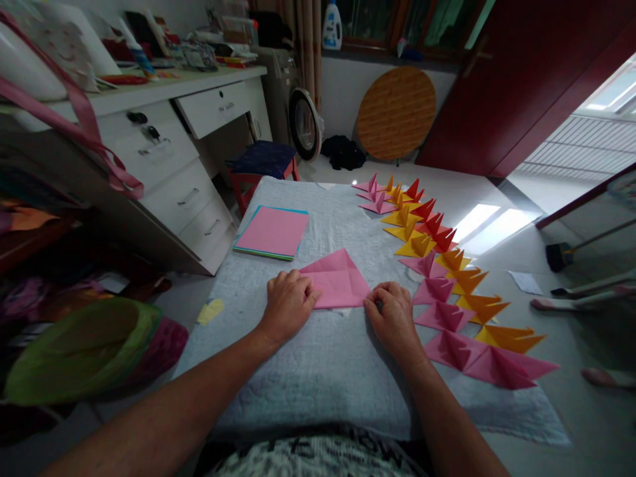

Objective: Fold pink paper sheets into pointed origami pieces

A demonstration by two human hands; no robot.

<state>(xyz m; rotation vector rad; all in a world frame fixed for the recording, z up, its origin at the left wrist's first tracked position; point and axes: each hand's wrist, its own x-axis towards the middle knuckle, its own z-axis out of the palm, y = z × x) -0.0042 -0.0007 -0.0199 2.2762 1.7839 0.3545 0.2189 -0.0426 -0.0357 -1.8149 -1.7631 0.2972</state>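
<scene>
A pink sheet of origami paper (pixel 335 281), partly folded and creased, lies on the cloth-covered table (pixel 318 371) in front of me. Its top comes to a point and its lower edge is a straight fold. My left hand (pixel 291 298) presses on the paper's left end, fingers curled and thumb on the surface. At the right corner, my right hand (pixel 391 308) pinches the paper between thumb and curled fingers. Behind my left hand rests a stack of square paper (pixel 273 230), pink on top with blue and green edges below.
Folded paper cranes (pixel 447 318) in pink, yellow and red stand in rows along the table's right side. A yellow scrap (pixel 210 311) sits near the left edge. Left of the table is a lined bin (pixel 84 351); a stool (pixel 263 162) stands beyond its far left corner.
</scene>
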